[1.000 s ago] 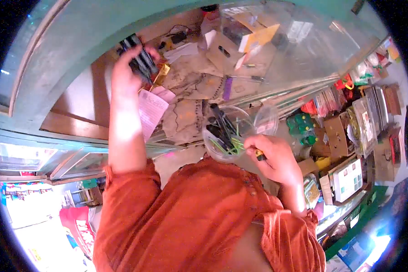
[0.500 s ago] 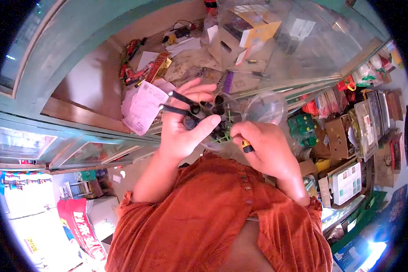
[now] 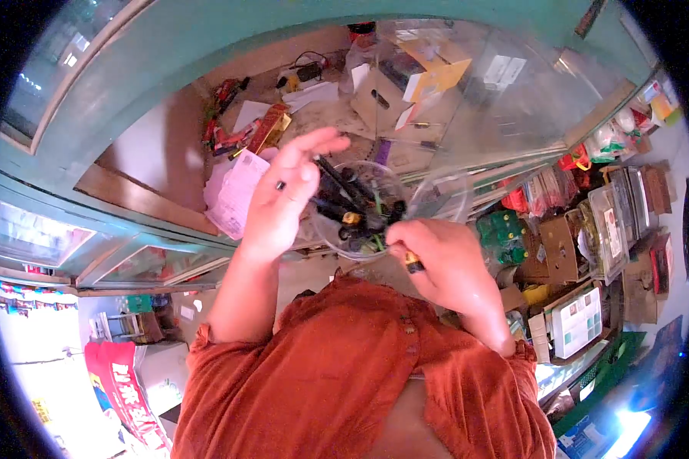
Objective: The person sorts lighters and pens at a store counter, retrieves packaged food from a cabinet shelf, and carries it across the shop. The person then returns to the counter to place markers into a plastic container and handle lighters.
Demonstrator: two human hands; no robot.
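Plastic tub (image 3: pixel 329 239) right of your released left grip (image 3: pixel 285 195).
Right grip (image 3: pixel 442 256) grasps a yellow-black handle (image 3: pixel 413 262), perhaps bracing the tub.

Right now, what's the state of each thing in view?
Left hand: fingers extended, beside the tub
Right hand: closed around a black-and-yellow item
Clear plastic tub: open, holding dark stick-like items
Clear round lid: off, beside the tub
Display case: open at left, glass over right
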